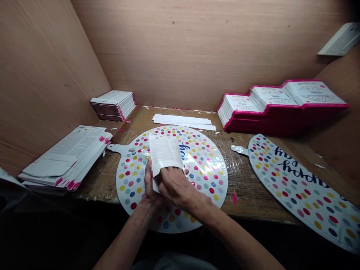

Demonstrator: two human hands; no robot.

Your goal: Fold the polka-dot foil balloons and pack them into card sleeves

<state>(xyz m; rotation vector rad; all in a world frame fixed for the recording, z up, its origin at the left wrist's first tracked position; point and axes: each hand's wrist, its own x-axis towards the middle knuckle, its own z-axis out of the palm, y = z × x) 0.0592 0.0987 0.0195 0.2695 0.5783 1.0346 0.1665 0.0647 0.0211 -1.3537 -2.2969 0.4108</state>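
A white printed paper envelope (165,150) is tilted up over a round foil balloon (208,168) with coloured dots, which lies flat on the table. My left hand (150,183) is wrapped round the envelope's left side and underside. At the envelope's open lower end is my right hand (176,185), its curled fingers reaching into the opening. Those fingertips are hidden inside, so what they grip, if anything, does not show. Some blue lettering on the balloon is partly covered by the envelope.
Printed envelopes are stacked at the left (67,153) and back left (114,105). White paper strips (182,120) lie behind the balloon. Pink-edged packets (270,101) form stepped piles at the back right. A second dotted balloon (303,191) overhangs the table's front edge. Wooden panels (210,48) enclose the table.
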